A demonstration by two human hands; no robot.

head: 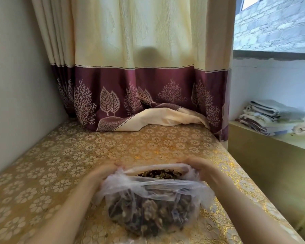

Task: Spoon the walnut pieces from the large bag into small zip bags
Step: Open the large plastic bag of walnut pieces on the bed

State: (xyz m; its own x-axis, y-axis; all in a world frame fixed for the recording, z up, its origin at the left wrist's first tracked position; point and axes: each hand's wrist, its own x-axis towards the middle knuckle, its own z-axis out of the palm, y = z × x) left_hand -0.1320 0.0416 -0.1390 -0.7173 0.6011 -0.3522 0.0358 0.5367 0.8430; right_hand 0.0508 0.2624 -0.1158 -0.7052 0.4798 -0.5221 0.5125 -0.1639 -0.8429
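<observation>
One large clear plastic bag (pixel 151 205) of walnut pieces (pixel 148 215) sits on the desk (pixel 42 173), which is covered with a gold floral cloth. The bag bulges nearest the viewer, below and between both sets of fingers. The left hand (pixel 105 170) pinches the bag's rim at its left side, fingers curled into the plastic. The right hand (pixel 199 167) grips the rim at the right side the same way. Between the two sets of fingers the mouth is stretched open, showing more walnuts inside. Two hands, one bag. Beyond the fingers hangs one cream and maroon curtain (pixel 139 76), its hem lying on the desk. Far right, one stack of folded cloths (pixel 271 118) rests on a ledge.
</observation>
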